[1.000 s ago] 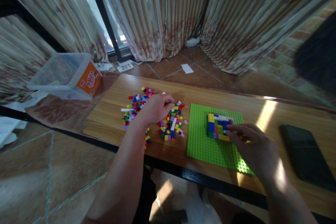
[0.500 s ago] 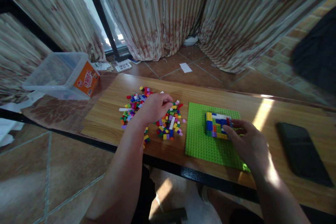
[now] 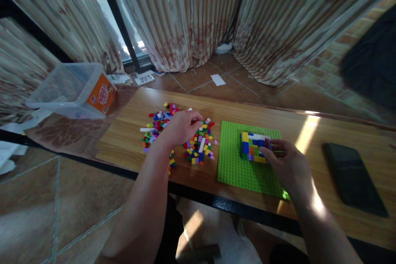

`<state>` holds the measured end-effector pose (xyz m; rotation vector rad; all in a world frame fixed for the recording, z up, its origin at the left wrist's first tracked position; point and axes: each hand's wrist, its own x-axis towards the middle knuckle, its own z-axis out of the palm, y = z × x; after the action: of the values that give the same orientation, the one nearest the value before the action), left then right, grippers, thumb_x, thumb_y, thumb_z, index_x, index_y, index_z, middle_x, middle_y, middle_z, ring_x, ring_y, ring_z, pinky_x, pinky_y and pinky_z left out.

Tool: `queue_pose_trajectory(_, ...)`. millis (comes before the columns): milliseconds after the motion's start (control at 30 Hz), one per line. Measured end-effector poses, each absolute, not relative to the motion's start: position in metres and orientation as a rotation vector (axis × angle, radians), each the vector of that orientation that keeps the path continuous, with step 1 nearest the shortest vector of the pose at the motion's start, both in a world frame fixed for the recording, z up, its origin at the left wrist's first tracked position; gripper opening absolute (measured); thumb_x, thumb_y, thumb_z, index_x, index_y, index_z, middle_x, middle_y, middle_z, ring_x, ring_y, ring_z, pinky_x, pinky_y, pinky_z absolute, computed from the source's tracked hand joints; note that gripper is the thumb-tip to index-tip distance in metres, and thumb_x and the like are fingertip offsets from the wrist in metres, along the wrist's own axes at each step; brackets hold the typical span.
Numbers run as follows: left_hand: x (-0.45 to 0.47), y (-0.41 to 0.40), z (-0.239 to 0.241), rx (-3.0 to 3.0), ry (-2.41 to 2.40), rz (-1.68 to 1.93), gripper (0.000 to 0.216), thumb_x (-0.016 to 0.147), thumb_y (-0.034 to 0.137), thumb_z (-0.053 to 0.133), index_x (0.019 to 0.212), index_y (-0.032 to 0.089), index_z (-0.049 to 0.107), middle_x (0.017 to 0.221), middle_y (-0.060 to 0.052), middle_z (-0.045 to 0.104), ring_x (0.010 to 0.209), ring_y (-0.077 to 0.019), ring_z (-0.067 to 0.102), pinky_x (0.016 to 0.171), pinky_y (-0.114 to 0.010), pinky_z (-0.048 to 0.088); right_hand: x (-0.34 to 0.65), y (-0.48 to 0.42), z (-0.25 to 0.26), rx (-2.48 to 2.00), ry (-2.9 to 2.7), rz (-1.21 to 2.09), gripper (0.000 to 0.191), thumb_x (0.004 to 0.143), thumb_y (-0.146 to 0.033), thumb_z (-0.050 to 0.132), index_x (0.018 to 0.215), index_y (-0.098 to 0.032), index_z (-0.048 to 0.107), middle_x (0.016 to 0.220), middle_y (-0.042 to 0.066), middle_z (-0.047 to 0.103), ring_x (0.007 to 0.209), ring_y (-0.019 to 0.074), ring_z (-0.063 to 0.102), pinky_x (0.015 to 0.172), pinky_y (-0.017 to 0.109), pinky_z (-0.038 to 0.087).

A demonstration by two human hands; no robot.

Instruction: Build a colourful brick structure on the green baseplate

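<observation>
My left hand [image 3: 185,127] is over the pile of loose toy bricks [image 3: 198,146], its fingers curled inward. Whatever its fingertips hold, if anything, is hidden from view. On the right, a green studded baseplate [image 3: 232,169] lies on the bench and carries a low, multicoloured brick structure [image 3: 252,149]. Yellow, blue, white and red bricks make up its raised edges. My right hand [image 3: 286,161] grips the structure's right side, thumb lying over the near part and fingers along the right edge. Those fingers cover some of its bricks.
The wooden bench [image 3: 120,140] has a dark front edge. A black phone-like slab [image 3: 354,179] lies at its right. Beyond the left end stands a clear plastic box [image 3: 64,90] with an orange label. Striped curtains [image 3: 185,16] hang behind, and a white paper [image 3: 218,79] lies on the floor.
The view has shifted very slightly. Both hands keep nearly the same pose, the left over the loose bricks and the right at the brick structure.
</observation>
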<state>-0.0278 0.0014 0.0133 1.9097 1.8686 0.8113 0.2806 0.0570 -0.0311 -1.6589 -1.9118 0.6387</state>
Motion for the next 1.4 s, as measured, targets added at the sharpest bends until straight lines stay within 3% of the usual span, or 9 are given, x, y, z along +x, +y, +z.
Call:
queue_pose_trajectory(367, -0.031, 0.0, 0.015, 1.903, 1.906, 0.818, 0.018, 0.086, 0.021, 0.055, 0.093, 0.015, 0.07, 0.081, -0.005, 0.072, 0.072, -0.0157, 0.063, 0.067, -0.027, 0.046, 0.284, 0.058, -0.015, -1.732, -1.692, 0.69, 0.043, 0.08, -0.055, 0.06, 0.097, -0.018, 0.071, 0.077, 0.009, 0.073, 0.066, 0.0234, 0.069, 0.055, 0.033, 0.052)
queue_pose_trajectory(600, -0.032, -0.001, 0.019, 1.865, 1.898, 0.971, 0.017, 0.086, 0.02, 0.053, 0.088, 0.015, 0.069, 0.08, -0.004, 0.072, 0.073, -0.0154, 0.064, 0.068, -0.027, 0.047, 0.264, 0.038, -0.004, -1.471, -1.761, 0.557, 0.031, 0.087, -0.047, 0.056, 0.094, -0.021, 0.07, 0.081, 0.007, 0.073, 0.069, 0.0206, 0.069, 0.06, 0.033, 0.054)
queue_pose_trajectory(800, -0.038, 0.001, 0.015, 1.737, 1.991, 1.203, 0.016, 0.087, 0.022, 0.054, 0.089, 0.016, 0.069, 0.08, -0.003, 0.072, 0.073, -0.0145, 0.065, 0.068, -0.026, 0.049, 0.226, 0.017, -0.017, -1.123, -2.124, 0.535, 0.023, 0.091, -0.039, 0.054, 0.098, -0.022, 0.068, 0.097, 0.006, 0.071, 0.08, 0.0196, 0.068, 0.072, 0.034, 0.054)
queue_pose_trajectory(1133, -0.042, -0.003, 0.014, 1.739, 1.97, 1.197, 0.014, 0.087, 0.021, 0.056, 0.089, 0.017, 0.069, 0.081, -0.003, 0.073, 0.074, -0.0148, 0.066, 0.07, -0.027, 0.05, 0.178, 0.004, -0.027, -0.918, -2.329, 0.639, 0.025, 0.092, -0.03, 0.053, 0.112, -0.022, 0.065, 0.115, 0.009, 0.064, 0.104, 0.023, 0.062, 0.093, 0.039, 0.052)
queue_pose_trajectory(1400, -0.046, -0.01, 0.014, 1.761, 1.949, 1.154, 0.014, 0.087, 0.02, 0.056, 0.092, 0.016, 0.069, 0.085, -0.004, 0.074, 0.077, -0.0162, 0.067, 0.073, -0.028, 0.051, 0.153, -0.004, -0.033, -0.854, -2.362, 0.623, 0.026, 0.091, -0.03, 0.055, 0.112, -0.022, 0.067, 0.114, 0.01, 0.063, 0.101, 0.0235, 0.062, 0.088, 0.04, 0.054)
